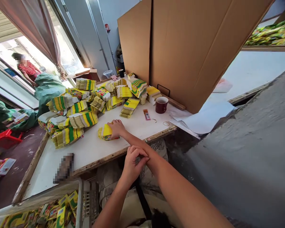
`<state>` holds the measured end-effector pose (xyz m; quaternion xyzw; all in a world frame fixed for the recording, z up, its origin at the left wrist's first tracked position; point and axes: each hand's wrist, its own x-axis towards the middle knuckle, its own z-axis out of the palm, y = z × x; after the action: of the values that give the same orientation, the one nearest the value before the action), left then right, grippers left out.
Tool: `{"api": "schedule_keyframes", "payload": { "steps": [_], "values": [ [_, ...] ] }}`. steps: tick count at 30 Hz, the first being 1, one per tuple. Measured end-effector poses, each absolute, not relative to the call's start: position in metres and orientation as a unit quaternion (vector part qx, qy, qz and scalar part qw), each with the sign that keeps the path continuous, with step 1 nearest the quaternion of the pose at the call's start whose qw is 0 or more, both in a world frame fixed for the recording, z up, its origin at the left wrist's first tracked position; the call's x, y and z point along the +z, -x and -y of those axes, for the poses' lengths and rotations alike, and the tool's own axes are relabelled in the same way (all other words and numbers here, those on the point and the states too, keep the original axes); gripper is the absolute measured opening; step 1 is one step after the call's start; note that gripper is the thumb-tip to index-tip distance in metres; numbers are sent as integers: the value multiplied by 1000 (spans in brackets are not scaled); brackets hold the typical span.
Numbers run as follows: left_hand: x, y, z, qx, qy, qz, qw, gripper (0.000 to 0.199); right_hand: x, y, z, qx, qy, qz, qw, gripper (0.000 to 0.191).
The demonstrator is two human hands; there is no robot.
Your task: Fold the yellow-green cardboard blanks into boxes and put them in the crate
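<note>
My right hand (117, 129) reaches across the white table and is closed over the near end of a small bundle of yellow folded packet boxes (104, 131). Part of that bundle is hidden under the palm. My left hand (134, 161) is curled, with thumb and fingertips meeting in a pinch against my right forearm; no object shows in it. Just beyond the right hand lies a fanned stack of yellow and green boxes (129, 107). To the left, many similar stacks (83, 118) are heaped together.
A dark red mug (161, 105), a small pink packet (146, 114) and a rubber band (166, 123) lie to the right. Tall cardboard sheets (180, 47) stand behind. A crate (80, 196) of yellow boxes is at lower left. Another person (29, 69) is outside.
</note>
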<state>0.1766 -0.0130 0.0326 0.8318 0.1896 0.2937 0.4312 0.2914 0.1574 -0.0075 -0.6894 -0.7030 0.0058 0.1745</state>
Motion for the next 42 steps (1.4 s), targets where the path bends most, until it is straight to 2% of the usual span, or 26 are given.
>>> {"api": "schedule_keyframes", "payload": {
  "steps": [12,20,23,42],
  "values": [
    [37,-178,6,264,-840,-156,448,13,-9,-292,-158,20,692,699,177,103],
    [36,-176,7,257,-839,-158,454,5,-10,-292,-158,17,692,700,178,101],
    [37,-177,7,252,-842,-153,451,9,-8,-292,-156,17,692,700,175,101],
    [12,-172,5,346,-841,-104,403,8,-6,-291,-154,10,698,696,169,100]
  ]
}}
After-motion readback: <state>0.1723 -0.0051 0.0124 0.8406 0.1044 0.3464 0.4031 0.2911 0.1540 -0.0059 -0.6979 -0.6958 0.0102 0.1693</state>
